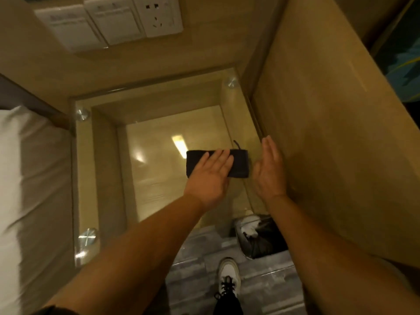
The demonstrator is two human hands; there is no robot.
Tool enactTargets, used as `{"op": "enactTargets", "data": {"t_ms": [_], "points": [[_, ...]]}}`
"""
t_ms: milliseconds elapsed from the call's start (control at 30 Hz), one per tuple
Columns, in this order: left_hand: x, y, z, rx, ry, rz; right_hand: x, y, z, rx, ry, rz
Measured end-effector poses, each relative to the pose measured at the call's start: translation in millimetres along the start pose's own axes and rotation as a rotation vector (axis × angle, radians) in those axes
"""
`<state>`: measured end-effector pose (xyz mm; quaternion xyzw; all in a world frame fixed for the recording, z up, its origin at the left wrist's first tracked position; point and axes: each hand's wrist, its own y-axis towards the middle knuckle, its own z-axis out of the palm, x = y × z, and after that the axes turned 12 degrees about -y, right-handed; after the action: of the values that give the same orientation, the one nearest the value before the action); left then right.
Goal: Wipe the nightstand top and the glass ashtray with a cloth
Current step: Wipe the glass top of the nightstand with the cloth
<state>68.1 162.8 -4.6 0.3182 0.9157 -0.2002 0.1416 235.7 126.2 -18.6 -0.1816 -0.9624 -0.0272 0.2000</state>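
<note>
Glass nightstand top [106, 178], black cloth [238, 163] under left hand [210, 176], wall sockets [113, 21]

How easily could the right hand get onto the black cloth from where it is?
Probably yes: the right hand hovers open beside the cloth, nothing between them; the left hand covers only its left part.

**Both hands out, palms open**

Both bare forearms reach forward from the bottom of the view. The left hand [211, 176] lies palm down with its fingers [223, 159] straight and close together, pressed flat on what is beneath it. The right hand [268, 169] is held just beside it, turned on edge with the thumb side up, fingers extended and together, gripping nothing. The two hands are near each other but not touching.
</note>
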Motion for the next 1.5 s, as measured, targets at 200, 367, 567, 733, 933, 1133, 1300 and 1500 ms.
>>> {"op": "enactTargets", "data": {"t_ms": [200,367,567,733,933,1133,1300,1500], "points": [[-20.3,-68.5,29.9,0.017,-0.004,0.006,3.4,-45.5,-2.1,0.071,-0.081,-0.066],[-24.0,-101.1,41.6,0.024,0.000,0.015,7.4,-82.4,-0.4,0.124,-0.170,-0.211],[-21.6,-119.6,47.0,0.040,0.015,0.003,1.0,-113.1,-7.0,0.115,-0.256,-0.405],[-16.6,-134.8,51.9,0.038,0.020,0.005,-1.1,-131.8,-8.3,0.129,-0.340,-0.515],[3.6,-155.2,50.8,0.017,0.015,0.039,10.2,-140.1,-2.0,0.238,-0.497,-0.676],[33.3,-172.7,51.7,-0.098,0.077,0.051,26.1,-144.7,9.7,0.267,-0.599,-0.722],[42.9,-173.8,47.3,-0.107,0.089,0.021,37.8,-147.4,16.1,0.134,-0.599,-0.785],[49.7,-171.6,38.2,-0.094,0.107,0.055,49.4,-151.4,27.1,0.026,-0.519,-0.895]]}}
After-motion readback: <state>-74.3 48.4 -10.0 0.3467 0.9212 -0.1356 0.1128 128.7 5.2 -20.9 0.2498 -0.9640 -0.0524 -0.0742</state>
